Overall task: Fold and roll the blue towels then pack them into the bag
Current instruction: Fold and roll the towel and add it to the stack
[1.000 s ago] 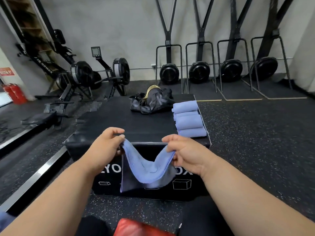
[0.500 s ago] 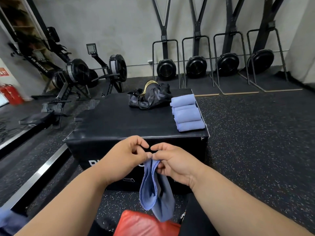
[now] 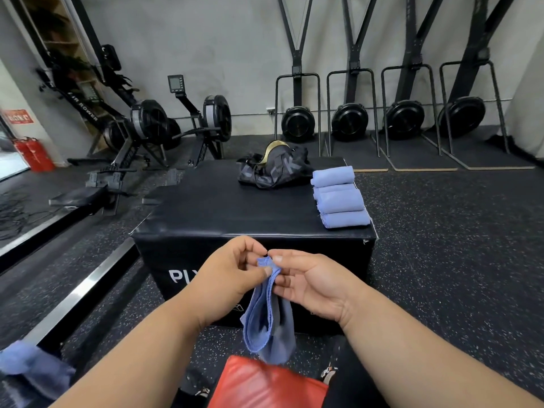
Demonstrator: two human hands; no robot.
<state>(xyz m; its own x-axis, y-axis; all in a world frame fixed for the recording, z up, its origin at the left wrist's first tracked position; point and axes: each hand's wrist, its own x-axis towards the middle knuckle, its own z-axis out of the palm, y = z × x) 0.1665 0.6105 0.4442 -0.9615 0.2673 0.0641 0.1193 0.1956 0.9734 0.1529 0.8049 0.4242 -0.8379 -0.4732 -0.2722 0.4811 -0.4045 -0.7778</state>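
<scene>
A blue towel (image 3: 266,322) hangs folded in half in front of the black plyo box (image 3: 223,219). My left hand (image 3: 232,278) pinches its top corners between thumb and fingers. My right hand (image 3: 306,285) meets it there, fingertips pinching the same top edge. On the box's right side lie several rolled blue towels (image 3: 338,198) in a row. The black bag (image 3: 272,169) sits at the far edge of the box, its mouth open with a gold lining showing.
A red pad (image 3: 265,384) lies below the hanging towel. More blue cloth (image 3: 32,366) lies at the lower left on the floor. Rowing machines (image 3: 141,125) stand at the left and ski machines (image 3: 353,119) along the back wall. Rubber floor surrounds the box.
My hands came together from apart, folding the sagging towel in half so it hangs down. They have held the joined corners since half a second ago.
</scene>
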